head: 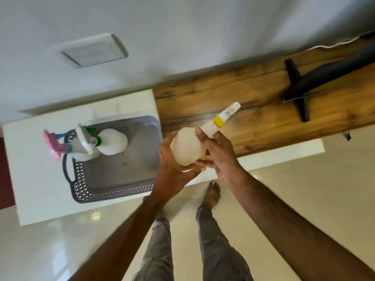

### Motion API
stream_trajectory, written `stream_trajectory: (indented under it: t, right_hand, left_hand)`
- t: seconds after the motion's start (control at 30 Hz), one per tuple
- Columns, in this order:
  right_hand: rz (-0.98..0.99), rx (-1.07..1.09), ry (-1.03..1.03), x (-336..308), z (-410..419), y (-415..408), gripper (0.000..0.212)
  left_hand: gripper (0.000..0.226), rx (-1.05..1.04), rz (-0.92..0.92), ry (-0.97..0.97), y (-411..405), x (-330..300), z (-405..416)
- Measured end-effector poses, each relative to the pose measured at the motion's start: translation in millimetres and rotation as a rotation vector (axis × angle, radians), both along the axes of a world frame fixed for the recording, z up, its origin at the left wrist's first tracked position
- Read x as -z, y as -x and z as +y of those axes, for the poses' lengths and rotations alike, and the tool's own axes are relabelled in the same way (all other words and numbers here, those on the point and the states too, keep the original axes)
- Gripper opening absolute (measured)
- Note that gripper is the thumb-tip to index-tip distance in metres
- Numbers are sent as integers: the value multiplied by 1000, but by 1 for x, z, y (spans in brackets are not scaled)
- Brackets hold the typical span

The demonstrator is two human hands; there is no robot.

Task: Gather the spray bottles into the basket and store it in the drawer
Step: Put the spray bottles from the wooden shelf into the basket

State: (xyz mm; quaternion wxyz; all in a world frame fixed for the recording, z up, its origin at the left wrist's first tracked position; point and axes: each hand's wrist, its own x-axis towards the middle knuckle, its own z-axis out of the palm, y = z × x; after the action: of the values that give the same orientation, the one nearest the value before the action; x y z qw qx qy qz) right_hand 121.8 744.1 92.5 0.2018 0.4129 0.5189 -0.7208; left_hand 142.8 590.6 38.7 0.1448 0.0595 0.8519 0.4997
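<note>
A white spray bottle with a yellow collar [187, 148] is held in the air just right of the basket, tilted with its nozzle up and to the right. My left hand [174, 167] cups its base and my right hand [218, 153] grips its neck and side. The grey perforated basket [113, 189] sits on a white cabinet top [36, 169]. Two white spray bottles stand in its left end: one with a green collar [113, 141] and one with a pink trigger head [60, 148]. No drawer shows.
A wooden shelf [253, 110] runs to the right of the white top, carrying a black TV stand leg [300, 88]. A white wall with a switch plate [93, 50] lies behind. Glossy floor tiles, my legs and a bare foot [212, 193] are below.
</note>
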Motion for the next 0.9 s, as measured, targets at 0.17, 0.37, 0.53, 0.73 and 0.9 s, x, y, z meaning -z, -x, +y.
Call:
stream_trajectory:
  t: [0.17,0.37,0.53,0.73,0.9]
  right_hand:
    - [73,-19,-50,-15,-49,-3,39]
    - [365,-399,270,-19,-68,-1,60]
    - [373,-613,266,-20,-88,9,49]
    - [438,-611,-224,25,-125,32,42]
    - [529,-713,-525,72,-148,53,48]
  left_hand:
    - [92,-174,-159,-119,6,-19,-44]
    - [95,-94,-942,-796,7,-24,-122]
    - [74,-289,-1118,-852,1,-7,-151]
    - [14,-431,-192,77,-16,7,-224]
    - [55,-612,-5,515,-3,25,-296]
